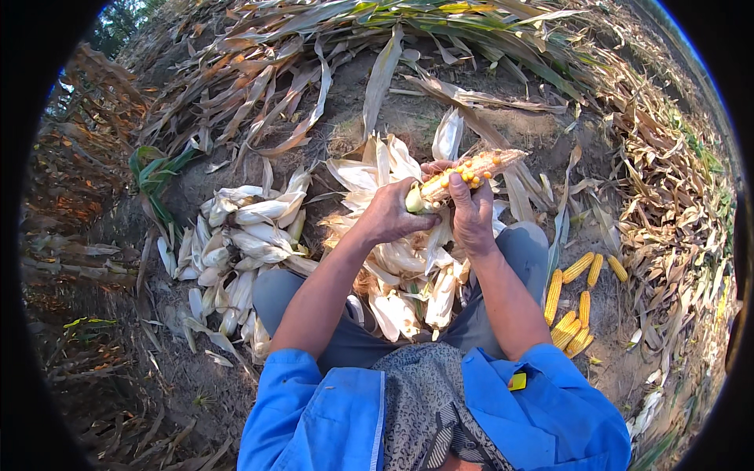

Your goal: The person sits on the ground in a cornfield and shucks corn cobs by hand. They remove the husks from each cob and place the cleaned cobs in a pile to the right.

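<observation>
Both of my hands hold one corn cob (465,173) above my lap, its tip pointing to the upper right. Yellow kernels sit in patches on it, and much of the cob is bare. My left hand (396,213) grips the green stalk end at its lower left. My right hand (473,215) is closed on the middle, with the thumb against the kernels; the fingers behind the cob are partly hidden. Under the hands, loose pale corn husks (397,259) lie heaped between my knees.
A pile of corn ears in pale husks (253,241) lies to the left. Several bare yellow corn ears (554,297) rest on the soil to the right. Dry corn stalks and leaves (660,176) curve around the far side and right; more dry plants (88,194) stand at far left.
</observation>
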`<action>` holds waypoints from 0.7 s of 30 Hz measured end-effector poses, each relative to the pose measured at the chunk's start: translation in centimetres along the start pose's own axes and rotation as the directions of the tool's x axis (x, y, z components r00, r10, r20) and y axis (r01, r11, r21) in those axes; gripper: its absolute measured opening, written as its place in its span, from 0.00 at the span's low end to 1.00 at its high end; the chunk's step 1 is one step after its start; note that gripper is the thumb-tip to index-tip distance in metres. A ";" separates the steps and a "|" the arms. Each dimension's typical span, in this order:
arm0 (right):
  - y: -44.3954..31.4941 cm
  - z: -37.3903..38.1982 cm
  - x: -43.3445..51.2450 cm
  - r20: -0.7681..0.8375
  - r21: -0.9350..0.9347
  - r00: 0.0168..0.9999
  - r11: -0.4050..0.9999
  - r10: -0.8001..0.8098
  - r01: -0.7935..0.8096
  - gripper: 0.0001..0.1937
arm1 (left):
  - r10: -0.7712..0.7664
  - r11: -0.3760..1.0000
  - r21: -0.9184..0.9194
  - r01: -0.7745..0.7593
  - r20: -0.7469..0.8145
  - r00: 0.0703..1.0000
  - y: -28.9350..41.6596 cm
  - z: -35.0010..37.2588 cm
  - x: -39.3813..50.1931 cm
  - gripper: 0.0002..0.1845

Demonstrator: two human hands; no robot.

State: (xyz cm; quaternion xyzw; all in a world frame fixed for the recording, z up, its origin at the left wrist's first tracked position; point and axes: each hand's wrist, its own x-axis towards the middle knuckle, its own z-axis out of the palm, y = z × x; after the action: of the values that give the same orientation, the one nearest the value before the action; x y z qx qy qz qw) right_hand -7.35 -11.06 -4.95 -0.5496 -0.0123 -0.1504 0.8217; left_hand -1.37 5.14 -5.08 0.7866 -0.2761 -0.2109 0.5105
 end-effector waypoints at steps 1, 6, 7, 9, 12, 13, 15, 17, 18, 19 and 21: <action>-0.1 0.0 0.0 0.004 0.025 1.000 1.000 0.008 -0.008 0.21 | -0.035 0.999 0.003 0.035 0.046 0.998 -0.1 0.2 0.1 0.35; 0.4 -0.3 0.4 -0.093 0.128 0.993 0.990 0.070 -0.058 0.13 | 0.056 0.994 0.092 -0.061 0.057 0.997 -1.2 2.2 0.4 0.21; 0.6 -0.3 0.5 -0.098 0.146 0.991 0.987 0.088 -0.073 0.13 | 0.028 0.988 0.147 -0.039 0.078 0.997 -1.0 2.2 0.3 0.19; 0.9 -0.4 0.5 -0.105 0.183 0.987 0.977 0.125 -0.105 0.13 | -0.007 0.964 0.267 -0.023 0.108 0.994 -0.3 2.1 0.1 0.16; 1.2 -1.5 0.6 -0.001 0.197 0.951 0.932 0.310 -0.304 0.13 | -0.066 0.797 0.597 -0.093 0.239 0.969 0.6 2.4 -0.3 0.13; 1.3 -1.8 0.6 0.045 0.194 0.918 0.898 0.394 -0.395 0.13 | -0.135 0.626 0.758 -0.183 0.337 0.932 1.0 2.8 -0.5 0.12; 1.5 -1.8 0.8 -0.007 0.154 0.920 0.909 0.393 -0.387 0.12 | -0.102 0.630 0.745 -0.220 0.360 0.927 0.8 3.3 -1.0 0.11; 1.2 -2.3 1.1 -0.066 0.284 0.920 0.891 0.387 -0.354 0.11 | -0.038 0.684 0.694 -0.223 0.339 0.940 0.4 2.9 -1.3 0.12; 1.2 -3.6 1.4 -0.091 0.347 0.908 0.867 0.410 -0.357 0.12 | -0.040 0.704 0.671 -0.235 0.367 0.929 1.2 1.7 -1.2 0.13; 0.9 -4.1 1.7 -0.155 0.441 0.894 0.839 0.421 -0.319 0.11 | -0.130 0.696 0.701 -0.155 0.335 0.933 0.9 1.0 -1.1 0.13; 0.8 -5.4 2.2 -0.228 0.524 0.878 0.813 0.421 -0.253 0.10 | -0.221 0.626 0.776 -0.077 0.271 0.937 -0.6 -0.7 -1.3 0.13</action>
State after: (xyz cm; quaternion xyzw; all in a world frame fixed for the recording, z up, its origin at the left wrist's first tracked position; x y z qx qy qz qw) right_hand -5.82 -16.16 -7.43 -0.2889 0.1893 -0.0832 0.9348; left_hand -1.76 6.68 -5.33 0.8905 -0.3916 -0.2246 0.0568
